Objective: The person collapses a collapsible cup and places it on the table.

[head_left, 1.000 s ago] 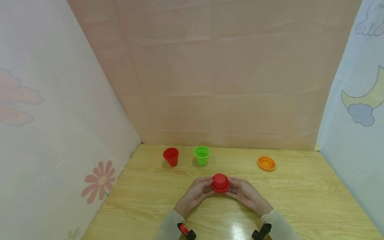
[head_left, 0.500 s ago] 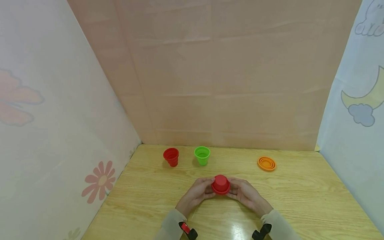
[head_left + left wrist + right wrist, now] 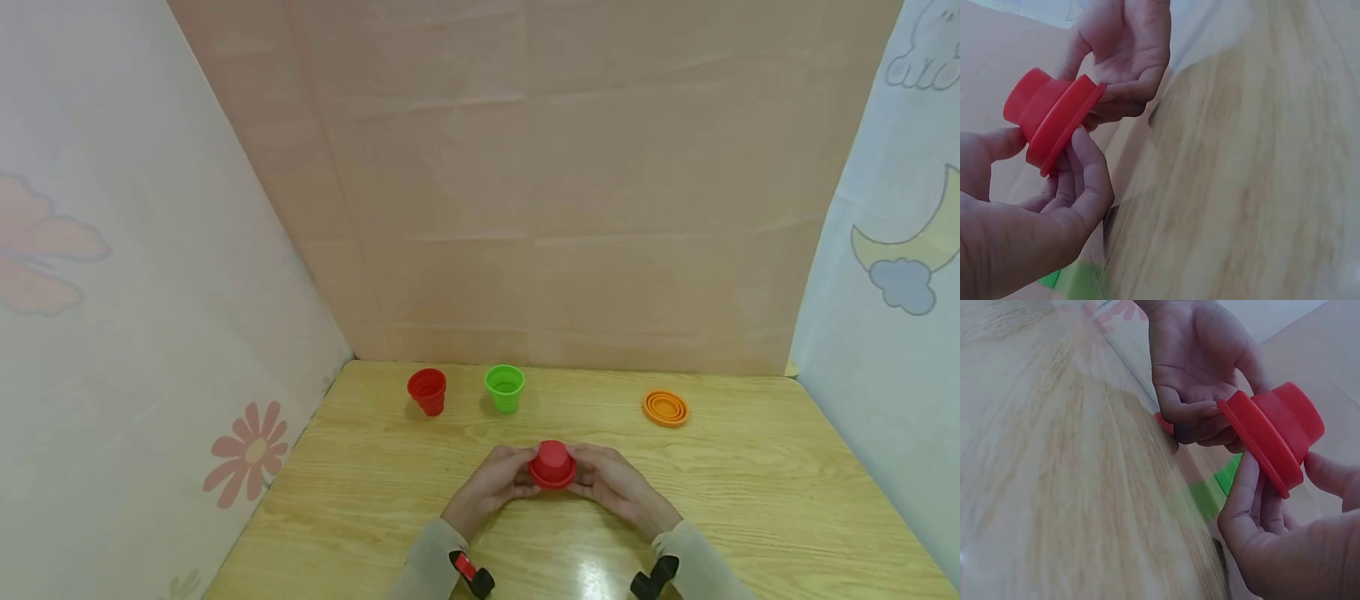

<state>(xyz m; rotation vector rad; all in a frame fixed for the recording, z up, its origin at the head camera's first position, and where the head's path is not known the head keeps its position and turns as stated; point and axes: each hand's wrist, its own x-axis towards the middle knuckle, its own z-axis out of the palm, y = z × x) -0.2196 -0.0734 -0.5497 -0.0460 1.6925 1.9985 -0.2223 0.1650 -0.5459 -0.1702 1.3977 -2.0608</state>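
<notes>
Left hand (image 3: pixel 497 477) and right hand (image 3: pixel 611 482) pinch one upturned cup (image 3: pixel 553 464) — beyond, one red cup (image 3: pixel 430 395), one green cup (image 3: pixel 506 389), one orange disc (image 3: pixel 665 408).

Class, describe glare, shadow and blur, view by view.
Head: glare on the tabletop near the picture's bottom, faint shadow beside the green cup; left wrist: dim, tabletop soft, held red cup crisper; right wrist: dim, small bright spot at the left edge.

The person wore long, pale cream sleeves. Near the end of the left sleeve (image 3: pixel 427 560) sat a small black gadget (image 3: pixel 481 582) with a bright red patch (image 3: pixel 465 567). Near the end of the right sleeve (image 3: pixel 699 567) sat another black gadget (image 3: pixel 654 579). The left hand (image 3: pixel 495 483) and the right hand (image 3: pixel 615 483) were bare.
</notes>
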